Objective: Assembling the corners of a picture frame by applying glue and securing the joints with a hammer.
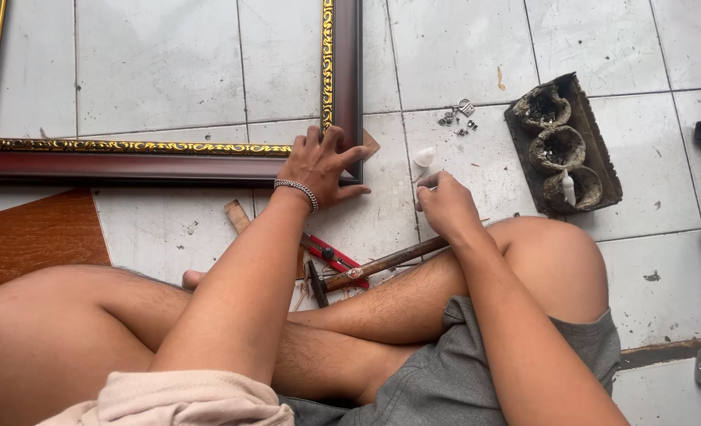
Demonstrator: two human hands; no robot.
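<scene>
While I sit cross-legged on the tiled floor (477,55), the picture frame (169,150) lies flat in front of me, dark red wood with a gold ornament band on its inner side. I take this frame as my landmark. My left hand (319,166) rests on its near right corner, the fingers spread out and pressing flat on the wood, not clenched around anything; I think I hold the corner down like this so it does not slide on the smooth tiles. A small brown piece (371,144) shows just beside this corner, under my hand.

My right hand (444,203) is just to the right of the frame corner, apart from it, with the fingers closed together as if pinching something small. What is inside them I cannot tell. A small white bottle (423,158) lies between this hand and the frame.

Near to me from the frame, a hammer (374,267) with a wooden handle lies on the floor against my leg, and a red cutter knife (333,259) is under it. Further right of the frame, some small metal hardware (459,116) is scattered, and beyond it stands a dark tray (599,170) with three round cups.

The frame's right edge is free, with bare tiles beside it. On its near left, a brown board (35,237) touches my knee.
</scene>
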